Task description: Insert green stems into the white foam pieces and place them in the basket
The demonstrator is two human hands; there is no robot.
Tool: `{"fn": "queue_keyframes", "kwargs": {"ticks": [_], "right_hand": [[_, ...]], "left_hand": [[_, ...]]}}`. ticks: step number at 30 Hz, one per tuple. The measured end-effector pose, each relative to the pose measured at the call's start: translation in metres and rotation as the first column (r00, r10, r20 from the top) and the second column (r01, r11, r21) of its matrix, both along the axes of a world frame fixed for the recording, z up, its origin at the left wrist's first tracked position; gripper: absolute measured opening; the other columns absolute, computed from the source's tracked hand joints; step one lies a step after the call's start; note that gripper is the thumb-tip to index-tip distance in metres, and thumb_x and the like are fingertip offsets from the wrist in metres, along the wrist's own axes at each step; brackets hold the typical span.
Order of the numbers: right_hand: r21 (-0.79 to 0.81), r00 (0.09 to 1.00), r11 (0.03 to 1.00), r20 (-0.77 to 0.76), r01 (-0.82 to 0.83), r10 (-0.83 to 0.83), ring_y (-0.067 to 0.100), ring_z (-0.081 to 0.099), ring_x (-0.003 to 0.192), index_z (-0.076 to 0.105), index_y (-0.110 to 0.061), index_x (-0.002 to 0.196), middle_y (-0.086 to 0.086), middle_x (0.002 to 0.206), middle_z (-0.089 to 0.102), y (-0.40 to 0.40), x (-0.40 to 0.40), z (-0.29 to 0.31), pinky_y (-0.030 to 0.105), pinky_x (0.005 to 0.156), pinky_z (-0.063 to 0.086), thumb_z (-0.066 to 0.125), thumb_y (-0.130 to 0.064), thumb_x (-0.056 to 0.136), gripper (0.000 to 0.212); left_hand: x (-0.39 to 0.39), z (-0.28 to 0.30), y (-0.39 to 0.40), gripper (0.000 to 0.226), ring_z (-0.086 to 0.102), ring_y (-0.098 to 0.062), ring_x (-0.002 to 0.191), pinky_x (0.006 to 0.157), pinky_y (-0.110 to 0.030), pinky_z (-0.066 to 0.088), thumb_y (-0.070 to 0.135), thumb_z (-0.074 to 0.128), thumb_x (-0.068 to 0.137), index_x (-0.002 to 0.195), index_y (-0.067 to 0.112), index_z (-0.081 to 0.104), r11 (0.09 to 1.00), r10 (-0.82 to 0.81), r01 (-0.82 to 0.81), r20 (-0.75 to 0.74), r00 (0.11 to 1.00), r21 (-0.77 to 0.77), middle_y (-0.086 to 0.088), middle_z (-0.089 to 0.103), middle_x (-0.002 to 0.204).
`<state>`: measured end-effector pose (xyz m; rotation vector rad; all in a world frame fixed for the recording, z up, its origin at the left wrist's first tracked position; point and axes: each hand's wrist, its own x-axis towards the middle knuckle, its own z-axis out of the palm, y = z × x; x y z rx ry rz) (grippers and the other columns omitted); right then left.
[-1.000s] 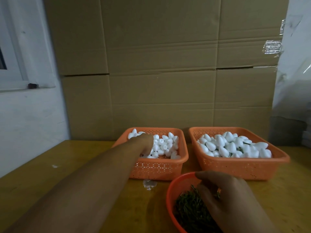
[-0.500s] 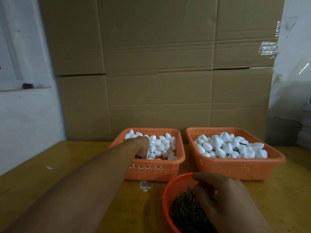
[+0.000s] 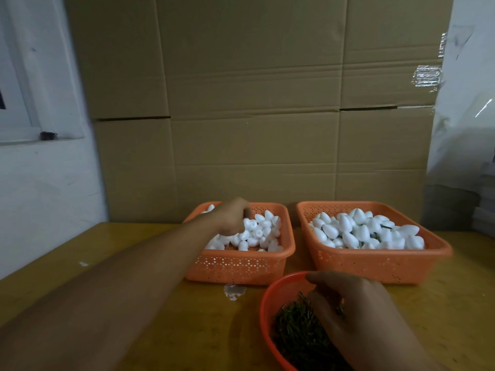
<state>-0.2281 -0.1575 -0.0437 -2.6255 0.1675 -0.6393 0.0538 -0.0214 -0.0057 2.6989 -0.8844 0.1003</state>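
Foam pieces: small white foam pieces lie heaped in the left orange basket, filling mostly its far and right part.
Left hand: the left hand reaches into that basket from the near left, fingers curled down among the foam; whether it grips a piece cannot be told, since the fingertips are hidden behind the knuckles.
Green stems: a dark pile of green stems lies in a round orange bowl at the near edge of the table, partly cut off by the bottom of the view.
Right hand: the right hand rests over the bowl's right side, fingers bent down into the stems (a ring shows on one finger); whether it pinches a stem cannot be told.
Right basket: a second orange basket stands just beside the first, to its right, and holds larger-looking white foam pieces with bits of green showing among them.
Table: both baskets and the bowl sit on a yellow-brown wooden table; a small white scrap lies on it just in front of the left basket.
Backdrop: stacked brown cardboard boxes stand close behind the baskets, with a white wall to the left.
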Motion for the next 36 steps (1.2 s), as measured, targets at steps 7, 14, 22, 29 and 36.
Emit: {"fn": "queue_keyframes", "kwargs": {"ticks": [7, 14, 22, 29, 36], "right_hand": [[-0.022, 1.0, 1.0, -0.029, -0.006, 0.005, -0.002, 0.065, 0.09, 0.067, -0.042, 0.121, -0.027, 0.098, 0.068, -0.002, 0.002, -0.003, 0.026, 0.082, 0.056, 0.068, -0.037, 0.087, 0.034], [-0.087, 0.996, 0.996, -0.092, -0.024, 0.016, 0.002, 0.065, 0.085, 0.07, -0.044, 0.106, -0.02, 0.092, 0.071, -0.003, 0.0, -0.002, 0.028, 0.077, 0.056, 0.068, -0.034, 0.083, 0.024], [-0.204, 0.971, 0.976, -0.237, -0.074, 0.024, 0.007, 0.062, 0.095, 0.071, -0.043, 0.107, -0.015, 0.102, 0.069, -0.004, 0.001, -0.003, 0.031, 0.082, 0.056, 0.061, -0.038, 0.089, 0.021], [-0.274, 0.917, 0.948, -0.396, -0.16, 0.041, 0.012, 0.06, 0.094, 0.065, -0.028, 0.1, -0.01, 0.094, 0.066, -0.004, 0.005, -0.002, 0.034, 0.079, 0.054, 0.056, -0.056, 0.088, 0.032], [-0.295, 0.867, 0.939, -0.497, -0.178, 0.008, 0.018, 0.064, 0.091, 0.066, -0.024, 0.1, -0.004, 0.097, 0.066, -0.001, 0.014, -0.003, 0.037, 0.078, 0.057, 0.06, -0.038, 0.089, 0.019]], "left_hand": [[-0.054, 0.013, 0.009, 0.025, 0.063, -0.011, 0.081, 0.06, -0.013, 0.045, 0.001, 0.064, 0.084, 0.093, 0.024, 0.06, 0.917, -0.086, 0.118, 0.099, 0.991, -0.381, 0.009, 0.067, 0.093], [-0.12, 0.007, 0.02, 0.027, 0.061, -0.001, 0.068, 0.065, -0.027, 0.053, 0.004, 0.069, 0.081, 0.092, 0.027, 0.06, 0.767, -0.206, 0.237, 0.122, 0.971, -0.596, 0.01, 0.067, 0.086], [-0.174, -0.028, 0.023, 0.042, 0.067, -0.013, 0.096, 0.086, -0.041, 0.055, 0.004, 0.065, 0.091, 0.118, 0.035, 0.054, 0.614, -0.397, 0.304, 0.048, 0.916, -0.728, 0.003, 0.066, 0.105], [-0.191, -0.043, 0.022, 0.026, 0.066, -0.018, 0.084, 0.075, -0.026, 0.054, 0.016, 0.058, 0.096, 0.115, 0.033, 0.062, 0.53, -0.535, 0.3, -0.038, 0.844, -0.793, -0.005, 0.067, 0.101], [-0.192, -0.048, 0.023, 0.032, 0.066, -0.019, 0.078, 0.074, -0.032, 0.053, 0.009, 0.066, 0.09, 0.115, 0.027, 0.057, 0.463, -0.635, 0.214, -0.154, 0.757, -0.86, -0.016, 0.072, 0.095]]}}
